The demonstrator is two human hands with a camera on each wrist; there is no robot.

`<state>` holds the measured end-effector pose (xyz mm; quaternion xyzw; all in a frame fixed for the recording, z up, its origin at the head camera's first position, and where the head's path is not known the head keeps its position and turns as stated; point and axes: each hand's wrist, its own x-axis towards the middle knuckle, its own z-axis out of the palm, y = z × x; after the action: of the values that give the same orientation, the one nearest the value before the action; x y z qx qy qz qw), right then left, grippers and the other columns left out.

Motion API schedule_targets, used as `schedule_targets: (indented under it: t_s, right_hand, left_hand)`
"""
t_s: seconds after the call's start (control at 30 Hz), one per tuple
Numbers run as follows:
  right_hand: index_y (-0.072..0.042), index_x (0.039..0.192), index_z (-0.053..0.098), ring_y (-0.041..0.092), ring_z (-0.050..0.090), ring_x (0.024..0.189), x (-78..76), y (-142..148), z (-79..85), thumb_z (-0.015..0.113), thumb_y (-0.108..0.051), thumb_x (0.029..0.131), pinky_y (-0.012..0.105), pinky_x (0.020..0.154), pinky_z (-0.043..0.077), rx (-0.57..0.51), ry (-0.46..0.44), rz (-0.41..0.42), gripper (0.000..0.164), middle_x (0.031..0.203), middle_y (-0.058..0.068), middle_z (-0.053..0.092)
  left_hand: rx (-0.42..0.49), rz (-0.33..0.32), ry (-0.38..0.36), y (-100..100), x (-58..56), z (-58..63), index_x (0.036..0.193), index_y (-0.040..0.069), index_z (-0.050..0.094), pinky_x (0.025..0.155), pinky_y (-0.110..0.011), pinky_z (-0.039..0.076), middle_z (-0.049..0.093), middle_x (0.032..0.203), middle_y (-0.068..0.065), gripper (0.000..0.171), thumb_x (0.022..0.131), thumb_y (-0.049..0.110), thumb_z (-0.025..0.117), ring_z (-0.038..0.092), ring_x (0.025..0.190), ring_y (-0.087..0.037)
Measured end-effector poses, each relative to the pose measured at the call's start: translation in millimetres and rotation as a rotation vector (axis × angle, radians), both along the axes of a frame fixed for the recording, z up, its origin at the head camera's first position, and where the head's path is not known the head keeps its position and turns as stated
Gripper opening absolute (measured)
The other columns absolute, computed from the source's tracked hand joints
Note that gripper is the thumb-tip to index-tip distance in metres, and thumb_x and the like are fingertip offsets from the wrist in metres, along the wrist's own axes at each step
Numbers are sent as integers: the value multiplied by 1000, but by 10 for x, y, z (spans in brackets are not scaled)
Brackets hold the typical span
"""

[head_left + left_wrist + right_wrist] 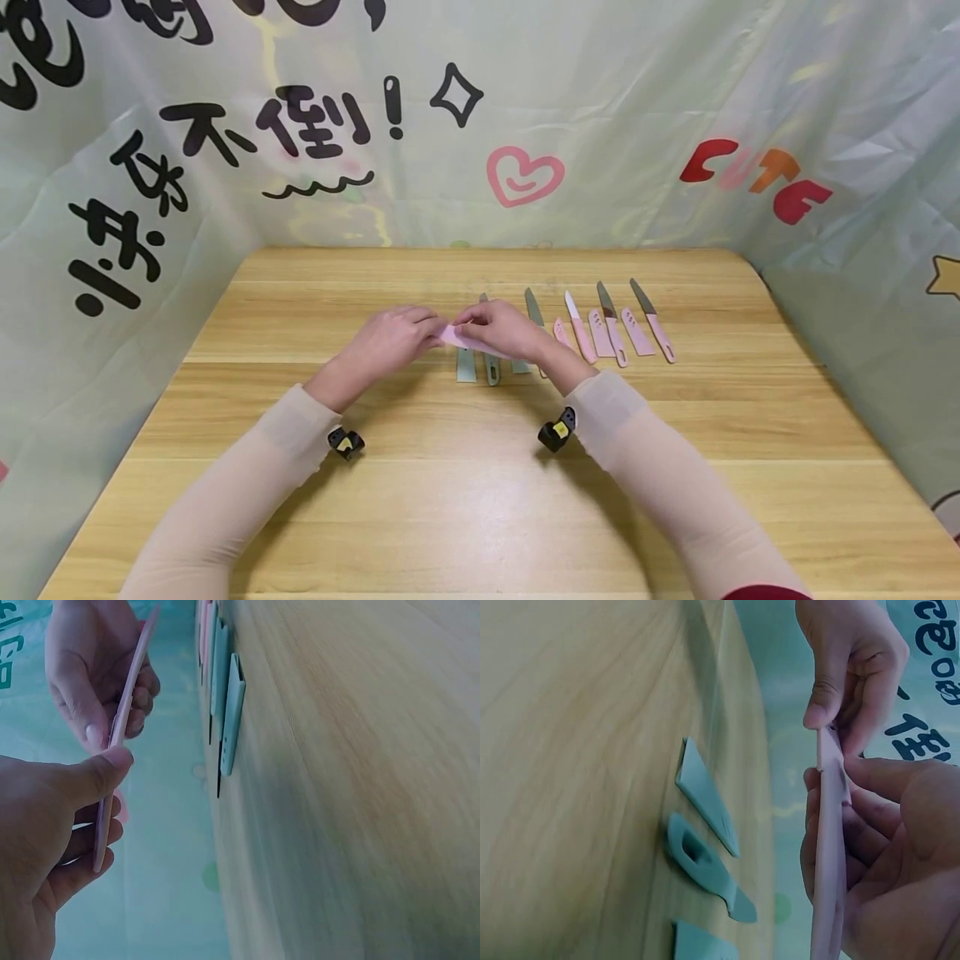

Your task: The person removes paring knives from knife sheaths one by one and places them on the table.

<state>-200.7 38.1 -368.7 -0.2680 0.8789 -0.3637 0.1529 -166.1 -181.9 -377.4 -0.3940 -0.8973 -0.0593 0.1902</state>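
Observation:
Both hands hold a pink knife with a pink sheath over its blade end, raised above the table. My left hand pinches the sheath end between thumb and fingers, as the left wrist view shows. My right hand grips the handle close to where it meets the sheath, thumb on one side and fingers curled on the other. No bare blade shows on this knife. Below the hands lie a green sheath and a green-handled knife, partly covered by the hands in the head view.
Rightward along the wooden table runs a row: another green sheath, a part-hidden knife, several pink-handled knives with bare blades, and pink sheaths between them. A printed cloth hangs behind the table.

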Motion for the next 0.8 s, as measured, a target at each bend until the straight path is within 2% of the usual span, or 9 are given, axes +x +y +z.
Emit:
schedule_targets:
  t_s: [0.17,0.3,0.47,0.6,0.8]
  right_hand:
    - [-9,119,68,20,65,85,24,55,53,61,-26,99,30,69,52,25,50,14,28,97,5,72]
    - [-7,126,63,17,68,87,59,93,69,64,-28,97,30,71,55,39,101,29,36,98,4,72]
    - [-9,120,63,12,68,90,133,127,69,70,-26,93,31,77,57,97,265,43,33,101,2,72]
    - [-10,114,67,14,70,93,183,143,48,68,-24,95,32,80,58,136,426,54,24,104,4,72]
    - [-9,111,70,13,71,90,217,146,-3,68,-23,95,32,78,58,79,559,60,21,104,4,73]
  left_hand:
    - [24,32,-20,-23,4,7,111,2,71,77,-36,59,70,107,-11,28,92,23,71,69,93,-25]
    - [56,53,-58,-41,2,17,111,2,71,77,-37,59,70,107,-11,28,91,22,72,68,91,-25]
    - [82,84,-112,-71,2,13,114,3,70,79,-39,59,71,107,-10,29,92,23,71,68,90,-24]
    - [104,90,-123,-87,7,9,116,4,70,78,-40,59,71,108,-10,30,93,24,70,69,90,-23]
    - [125,61,-109,-88,12,-5,121,5,69,82,-42,58,70,111,-11,35,93,25,70,68,96,-26]
